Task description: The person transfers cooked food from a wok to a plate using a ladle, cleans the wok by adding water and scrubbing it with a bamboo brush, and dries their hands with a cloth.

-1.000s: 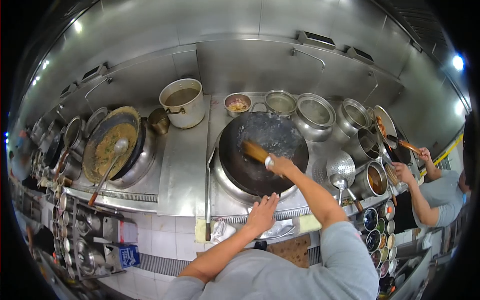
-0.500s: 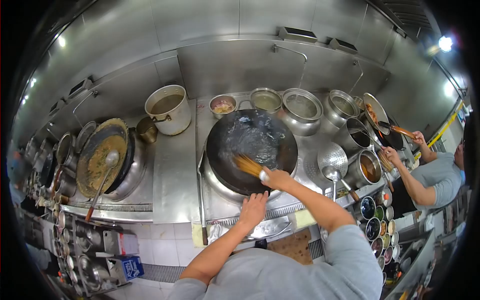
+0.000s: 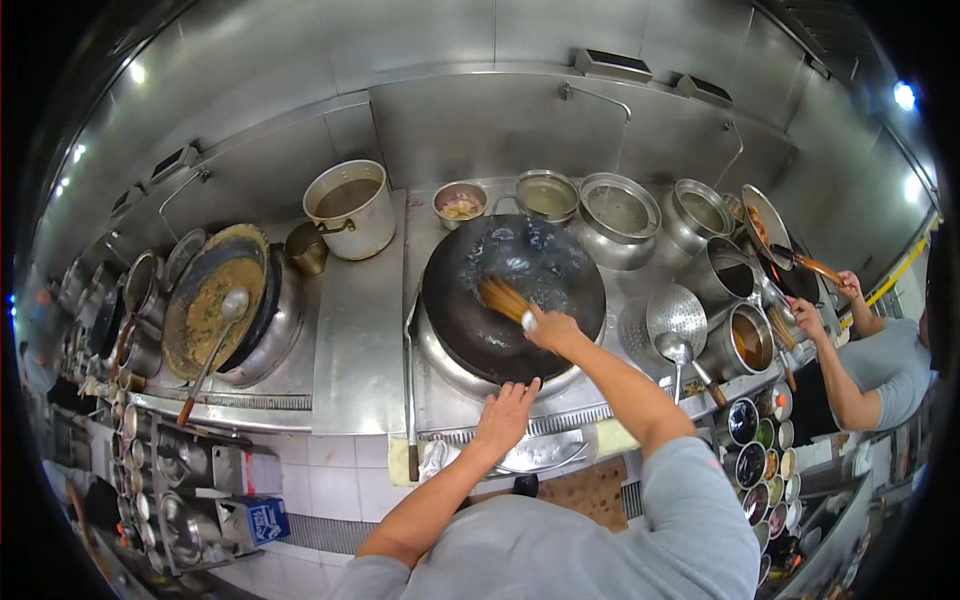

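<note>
A large black wok (image 3: 455, 330) sits on the burner ring in front of me, with shiny wet liquid in its bowl. My right hand (image 3: 553, 332) is closed around the pale end of a bamboo wok brush (image 3: 507, 299). The brush's bristles point left and press against the inside of the wok. At the wok's near rim is my left hand (image 3: 507, 412), its fingers over the edge where they seem to grip it; the fingertips are partly hidden. A long-handled tool (image 3: 411, 400) lies just left of the wok.
Behind the wok stand a small bowl of food (image 3: 461, 205) and metal pots (image 3: 620, 208). A perforated skimmer (image 3: 676, 318) and ladle (image 3: 675, 349) lie to the right. Left are a tall pot (image 3: 350, 215) and a tilted food-filled wok (image 3: 215, 315). A co-worker (image 3: 865, 370) holds a pan far right.
The brush and my right hand have shifted slightly within the wok, and the bristles now look sharper. My left hand stays at the near rim. The whole view has shifted a little.
</note>
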`<state>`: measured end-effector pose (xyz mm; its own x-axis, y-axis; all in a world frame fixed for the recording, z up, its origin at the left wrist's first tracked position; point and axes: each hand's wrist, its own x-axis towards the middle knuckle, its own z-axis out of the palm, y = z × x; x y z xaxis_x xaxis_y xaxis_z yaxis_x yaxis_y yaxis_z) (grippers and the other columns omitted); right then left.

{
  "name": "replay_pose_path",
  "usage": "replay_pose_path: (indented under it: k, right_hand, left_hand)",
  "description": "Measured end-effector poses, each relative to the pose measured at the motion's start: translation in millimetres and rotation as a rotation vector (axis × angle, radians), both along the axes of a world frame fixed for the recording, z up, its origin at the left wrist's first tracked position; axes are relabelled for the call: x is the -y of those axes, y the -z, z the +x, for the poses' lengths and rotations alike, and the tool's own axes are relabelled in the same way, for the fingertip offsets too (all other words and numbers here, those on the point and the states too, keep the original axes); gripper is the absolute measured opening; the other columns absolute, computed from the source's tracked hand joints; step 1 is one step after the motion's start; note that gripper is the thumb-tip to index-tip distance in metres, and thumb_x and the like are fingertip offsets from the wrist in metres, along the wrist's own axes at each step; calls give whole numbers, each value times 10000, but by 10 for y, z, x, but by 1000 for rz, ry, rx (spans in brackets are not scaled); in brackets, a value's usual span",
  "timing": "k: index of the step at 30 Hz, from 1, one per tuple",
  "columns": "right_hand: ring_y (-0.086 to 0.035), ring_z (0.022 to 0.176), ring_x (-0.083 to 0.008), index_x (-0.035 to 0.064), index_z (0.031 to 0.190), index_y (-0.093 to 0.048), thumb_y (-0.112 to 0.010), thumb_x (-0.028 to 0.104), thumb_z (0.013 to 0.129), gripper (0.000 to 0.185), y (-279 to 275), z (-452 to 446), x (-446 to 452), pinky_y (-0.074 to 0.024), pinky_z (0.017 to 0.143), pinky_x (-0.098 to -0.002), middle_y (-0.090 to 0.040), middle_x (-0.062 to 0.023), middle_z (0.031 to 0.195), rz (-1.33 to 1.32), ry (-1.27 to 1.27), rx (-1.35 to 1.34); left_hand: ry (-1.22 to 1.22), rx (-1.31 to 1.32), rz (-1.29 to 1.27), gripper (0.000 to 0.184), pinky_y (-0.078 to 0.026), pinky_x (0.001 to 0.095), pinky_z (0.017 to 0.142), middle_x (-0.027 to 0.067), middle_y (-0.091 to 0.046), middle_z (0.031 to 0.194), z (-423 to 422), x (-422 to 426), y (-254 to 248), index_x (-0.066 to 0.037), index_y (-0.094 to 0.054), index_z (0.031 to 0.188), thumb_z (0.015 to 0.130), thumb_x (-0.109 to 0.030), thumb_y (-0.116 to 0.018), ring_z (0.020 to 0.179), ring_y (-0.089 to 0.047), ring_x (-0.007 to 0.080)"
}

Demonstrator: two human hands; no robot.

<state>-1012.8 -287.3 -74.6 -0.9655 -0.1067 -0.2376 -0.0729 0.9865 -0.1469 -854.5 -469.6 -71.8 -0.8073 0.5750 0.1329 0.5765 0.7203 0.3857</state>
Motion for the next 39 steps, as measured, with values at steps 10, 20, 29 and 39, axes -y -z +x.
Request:
replay_pose_path:
  k: [10, 20, 29, 39]
  right_hand:
    - [-708, 825, -341, 33, 1399, -389, -602, 343, 841, 673, -102, -841, -391, -570, 736, -412, -715, -146, 955, 168, 177, -172]
    - [-642, 1035, -410, 149, 1423, -329, -615, 481, 855, 716, 49, -781, 227, -508, 873, -495, -638, -249, 1146, -251, 330, -121]
    - [-634, 1043, -409, 155, 1484, -240, -575, 485, 884, 762, -35, -881, 334, -492, 896, -482, -638, -257, 1139, -299, 332, -117]
    - [-657, 1011, -379, 138, 1393, -397, -588, 493, 878, 653, -408, 156, -672, -521, 867, -466, -659, -196, 1125, 323, -49, 106]
  left_hand:
    - [20, 135, 150, 657, -462, 460, 957, 138, -478, 1264, -75, 109, 60, -79, -438, 1366, 764, -117, -701, 1278, -401, 319]
    - [60, 27, 119, 740, -473, 447, 932, 164, -473, 1259, -28, 79, 63, -10, -395, 1384, 735, -144, -723, 1205, -431, 350]
    - [33, 54, 36, 689, -495, 435, 879, 107, -508, 1227, -3, 53, -45, -48, -402, 1413, 784, -135, -668, 1133, -476, 297]
    - [-106, -15, 191, 216, -486, 458, 755, 86, -579, 952, -123, -103, 173, -77, -585, 1018, 870, -232, -615, 969, -538, 292]
